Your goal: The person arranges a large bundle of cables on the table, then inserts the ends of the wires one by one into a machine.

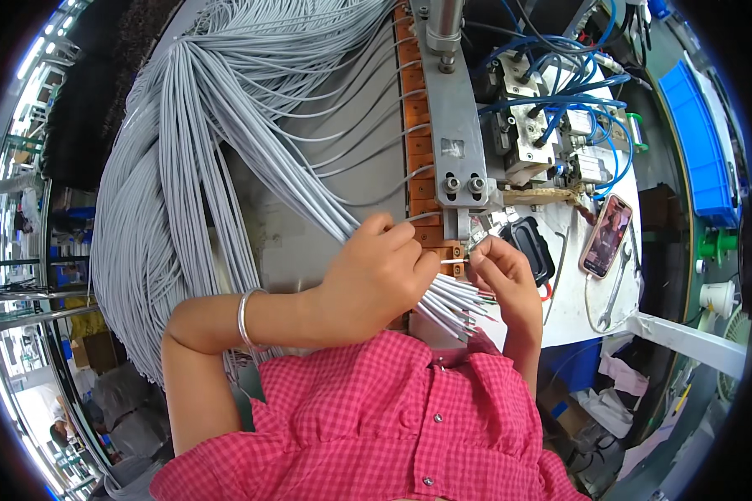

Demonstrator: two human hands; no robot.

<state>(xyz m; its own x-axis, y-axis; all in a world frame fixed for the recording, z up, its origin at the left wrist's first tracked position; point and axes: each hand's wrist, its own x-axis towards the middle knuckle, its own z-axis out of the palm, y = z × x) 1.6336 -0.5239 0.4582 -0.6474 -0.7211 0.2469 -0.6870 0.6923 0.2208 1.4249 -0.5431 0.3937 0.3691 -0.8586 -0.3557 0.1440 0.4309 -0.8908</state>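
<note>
My left hand point(380, 271) is closed round a bundle of thin grey cables point(309, 196). Below its fist the cut cable ends point(451, 305) fan out, with small coloured wires showing at the tips. A single light cable point(452, 261) sticks out from the left fingers toward my right hand point(505, 275). The right thumb and forefinger are pinched at that cable's tip, which they partly hide. Both hands are beside the near end of a row of orange-brown blocks point(420, 150), where several separate grey cables end.
A large mass of grey cables point(154, 209) drapes over the table's left side. A metal press bar point(459, 125) stands ahead, with blue air hoses point(560, 100) on its right. A phone point(607, 236), a wrench point(617, 292), a black case point(530, 248) and a blue bin point(700, 142) are at the right.
</note>
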